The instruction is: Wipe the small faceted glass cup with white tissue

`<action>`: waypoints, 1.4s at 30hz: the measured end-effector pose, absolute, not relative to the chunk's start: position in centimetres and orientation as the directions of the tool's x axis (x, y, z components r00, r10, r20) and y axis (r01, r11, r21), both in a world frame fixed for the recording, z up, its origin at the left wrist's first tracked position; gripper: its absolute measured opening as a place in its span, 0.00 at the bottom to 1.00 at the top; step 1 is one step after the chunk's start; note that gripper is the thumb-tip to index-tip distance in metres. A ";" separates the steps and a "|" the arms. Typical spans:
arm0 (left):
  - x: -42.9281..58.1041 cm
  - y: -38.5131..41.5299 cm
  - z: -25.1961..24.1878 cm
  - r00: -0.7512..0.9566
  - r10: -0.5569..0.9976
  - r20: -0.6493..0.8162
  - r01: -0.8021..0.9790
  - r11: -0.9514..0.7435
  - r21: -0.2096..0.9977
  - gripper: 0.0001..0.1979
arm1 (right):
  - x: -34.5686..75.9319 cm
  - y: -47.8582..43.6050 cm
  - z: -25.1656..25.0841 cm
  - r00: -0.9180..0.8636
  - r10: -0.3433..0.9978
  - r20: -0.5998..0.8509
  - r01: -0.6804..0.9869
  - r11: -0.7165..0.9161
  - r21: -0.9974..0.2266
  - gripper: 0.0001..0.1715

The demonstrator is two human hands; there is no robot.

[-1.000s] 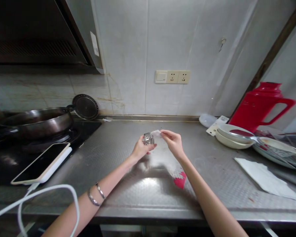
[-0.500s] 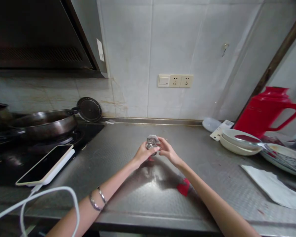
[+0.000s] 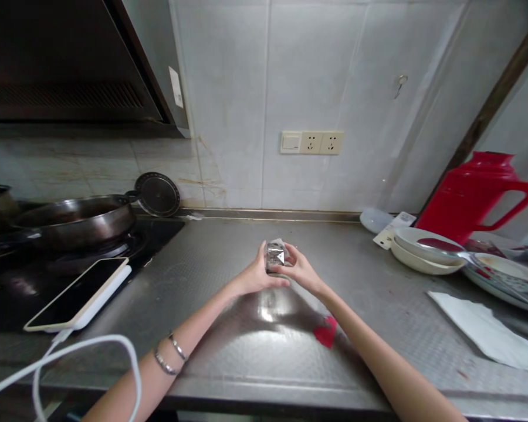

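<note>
Between my two hands, above the metal counter, is a small shiny block (image 3: 275,255), dark and silvery, with a pale, crumpled-looking piece at its top; I cannot make out its kind. My left hand (image 3: 256,274) wraps its left side, thumb stretched below it. My right hand (image 3: 301,271) grips it from the right, the thumb across its lower front and bent fingers behind. Nearer the front edge lies a red scrap (image 3: 325,332), close to my right forearm. The fingers behind the block are partly hidden.
Left are a pan (image 3: 81,220) on the black hob and a phone (image 3: 80,293) with a white cable (image 3: 92,339). At right stand a red thermos jug (image 3: 475,193), stacked bowls (image 3: 429,258) and a white paper sheet (image 3: 484,331). The counter (image 3: 268,363) ends close in front.
The block has turned in my hands and shows a flatter, shinier face. My right thumb has come across its front, and my left thumb has moved down off it.
</note>
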State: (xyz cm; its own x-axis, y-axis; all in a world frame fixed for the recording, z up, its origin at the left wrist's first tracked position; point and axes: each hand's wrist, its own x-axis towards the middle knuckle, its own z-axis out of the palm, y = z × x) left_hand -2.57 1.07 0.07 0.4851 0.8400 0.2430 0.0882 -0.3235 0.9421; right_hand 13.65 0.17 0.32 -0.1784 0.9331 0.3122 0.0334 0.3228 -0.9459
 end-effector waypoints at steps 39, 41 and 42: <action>-0.7 -1.6 0.4 0.307 0.872 0.381 0.240 -0.458 0.856 0.39 | 14.5 -1.9 2.7 -0.151 0.668 0.728 0.368 0.722 -0.586 0.15; -0.6 -1.5 0.3 0.276 0.882 0.382 0.258 -0.451 0.855 0.38 | 14.4 -2.2 2.9 -0.186 0.611 0.769 0.354 0.772 -0.528 0.15; -0.6 -1.4 0.2 0.265 0.883 0.387 0.260 -0.452 0.853 0.38 | 14.3 -2.3 2.9 -0.206 0.591 0.780 0.342 0.790 -0.508 0.16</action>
